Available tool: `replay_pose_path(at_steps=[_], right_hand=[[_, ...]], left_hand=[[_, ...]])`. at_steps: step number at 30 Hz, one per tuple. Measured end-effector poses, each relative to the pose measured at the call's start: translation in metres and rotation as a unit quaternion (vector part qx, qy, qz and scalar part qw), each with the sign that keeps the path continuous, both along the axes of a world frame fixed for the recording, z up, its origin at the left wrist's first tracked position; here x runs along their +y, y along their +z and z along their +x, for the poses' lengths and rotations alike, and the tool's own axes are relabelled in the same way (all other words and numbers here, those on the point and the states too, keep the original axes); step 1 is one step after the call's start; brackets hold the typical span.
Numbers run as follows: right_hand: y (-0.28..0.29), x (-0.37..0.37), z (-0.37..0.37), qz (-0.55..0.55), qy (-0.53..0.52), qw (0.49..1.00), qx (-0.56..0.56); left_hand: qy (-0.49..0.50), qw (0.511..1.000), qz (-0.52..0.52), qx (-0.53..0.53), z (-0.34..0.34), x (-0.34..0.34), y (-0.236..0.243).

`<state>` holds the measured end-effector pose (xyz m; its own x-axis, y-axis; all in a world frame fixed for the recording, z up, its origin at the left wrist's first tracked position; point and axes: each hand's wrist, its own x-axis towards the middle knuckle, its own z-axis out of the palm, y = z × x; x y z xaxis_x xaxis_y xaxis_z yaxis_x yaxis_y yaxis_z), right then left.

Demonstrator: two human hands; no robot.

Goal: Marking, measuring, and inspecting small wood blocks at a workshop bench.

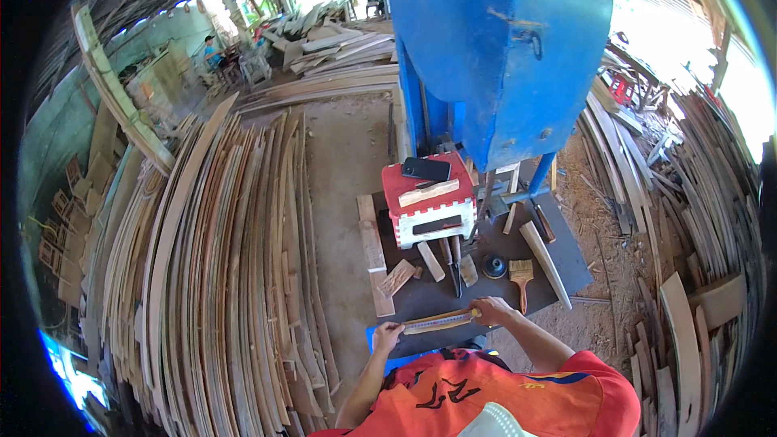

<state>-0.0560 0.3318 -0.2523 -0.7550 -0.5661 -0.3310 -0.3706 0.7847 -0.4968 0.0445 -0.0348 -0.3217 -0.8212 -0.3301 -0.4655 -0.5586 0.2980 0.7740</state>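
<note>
In front of my body, a narrow pale strip (439,323) with fine marks, like a measuring tape, stretches between my hands, with tan wood-like edges along it. My left hand (388,337) is closed on its left end. My right hand (493,311) is closed around the other end, close to a small yellowish part. Just beyond the right hand, a flat paintbrush (520,273) lies on the dark worktop (477,305). Near it are a black round object (494,266), long-handled tools (454,265) and small wood pieces (397,277).
A red and white stool (433,222) on the worktop bears a phone (426,169) and a wood piece. A big blue machine (506,57) towers behind. A curved wooden piece (545,264) lies at the right. Long boards (231,267) are stacked at left; two people sit far off.
</note>
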Motion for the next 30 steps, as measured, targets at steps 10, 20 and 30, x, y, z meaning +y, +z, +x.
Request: replay_pose_path(at_steps=[10, 20, 30], right_hand=[[0.003, 0.002, 0.004, -0.011, 0.011, 1.0, 0.009], [0.0, 0.01, -0.01, -0.012, 0.036, 0.999, -0.02], [0.012, 0.015, -0.006, -0.006, 0.02, 1.0, -0.017]], left_hand=[[-0.027, 0.999, -0.031, 0.005, -0.002, 0.004, 0.028], [-0.057, 0.993, -0.047, 0.087, 0.0, 0.0, 0.022], [-0.072, 0.985, -0.059, 0.147, 0.007, -0.005, 0.008]])
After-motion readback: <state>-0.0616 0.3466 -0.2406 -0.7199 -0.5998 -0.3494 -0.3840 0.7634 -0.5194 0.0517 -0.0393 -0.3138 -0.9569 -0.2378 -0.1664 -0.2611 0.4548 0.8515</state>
